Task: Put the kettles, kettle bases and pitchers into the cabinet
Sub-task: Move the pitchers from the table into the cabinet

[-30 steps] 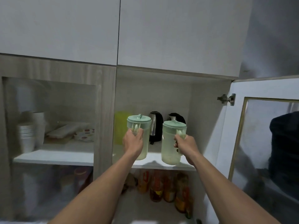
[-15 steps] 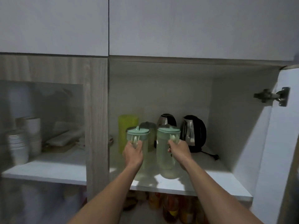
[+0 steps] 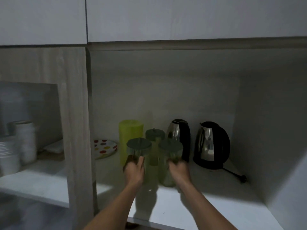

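Inside the open cabinet, my left hand point(image 3: 134, 170) grips the handle of a pale green lidded pitcher point(image 3: 139, 147). My right hand point(image 3: 179, 170) grips a second matching pitcher point(image 3: 169, 152) beside it. Both pitchers are deep over the white shelf point(image 3: 207, 196); whether they rest on it I cannot tell. A third green-lidded pitcher point(image 3: 155, 136) stands just behind them. Two steel-and-black kettles stand at the back: one point(image 3: 180, 135) right behind my right pitcher, the other point(image 3: 211, 145) on its base further right, its cord point(image 3: 235, 175) trailing out.
A tall yellow-green container point(image 3: 130, 135) stands behind the left pitcher. A dotted plate point(image 3: 104, 147) lies at the shelf's left. A wooden divider point(image 3: 77, 130) separates a glass-fronted section holding white stacked cups point(image 3: 25, 141). The cabinet's side wall point(image 3: 265, 130) closes the right.
Both hands have pushed the two pitchers deeper into the cabinet, toward the kettles. The camera has moved closer and the scene has grown darker.
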Tool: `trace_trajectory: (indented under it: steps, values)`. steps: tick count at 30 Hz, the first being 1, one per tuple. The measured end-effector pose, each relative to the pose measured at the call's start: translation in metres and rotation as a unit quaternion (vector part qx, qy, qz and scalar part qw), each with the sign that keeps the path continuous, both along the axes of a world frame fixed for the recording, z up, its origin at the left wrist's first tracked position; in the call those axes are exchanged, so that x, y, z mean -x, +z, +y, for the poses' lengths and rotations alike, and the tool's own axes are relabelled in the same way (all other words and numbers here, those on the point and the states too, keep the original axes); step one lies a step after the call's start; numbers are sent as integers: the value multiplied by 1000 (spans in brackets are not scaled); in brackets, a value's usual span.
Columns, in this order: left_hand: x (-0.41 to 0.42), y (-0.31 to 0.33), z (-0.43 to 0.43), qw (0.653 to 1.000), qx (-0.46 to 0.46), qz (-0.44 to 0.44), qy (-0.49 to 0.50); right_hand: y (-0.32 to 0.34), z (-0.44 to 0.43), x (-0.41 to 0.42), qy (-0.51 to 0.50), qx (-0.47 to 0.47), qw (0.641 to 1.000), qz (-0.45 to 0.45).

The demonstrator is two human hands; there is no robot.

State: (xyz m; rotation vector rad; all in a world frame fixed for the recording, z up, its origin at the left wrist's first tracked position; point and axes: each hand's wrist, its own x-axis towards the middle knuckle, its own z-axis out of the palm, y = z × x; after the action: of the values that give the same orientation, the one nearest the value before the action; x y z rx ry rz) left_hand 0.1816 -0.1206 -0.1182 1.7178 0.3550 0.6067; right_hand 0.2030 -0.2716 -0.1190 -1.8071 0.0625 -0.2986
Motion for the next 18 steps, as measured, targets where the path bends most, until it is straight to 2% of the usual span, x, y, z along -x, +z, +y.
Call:
trace_trajectory:
  steps: [5,14,18]
  values:
    - [-14,2,2,999,-48,20,14,-3,6,-16,13,-2,1000,18]
    - [-11,6,2,992,-70,93,42,4,2,-15,10,67,997,32]
    - [3,10,7,974,-163,118,105,9,-1,-3,-24,144,988,41]
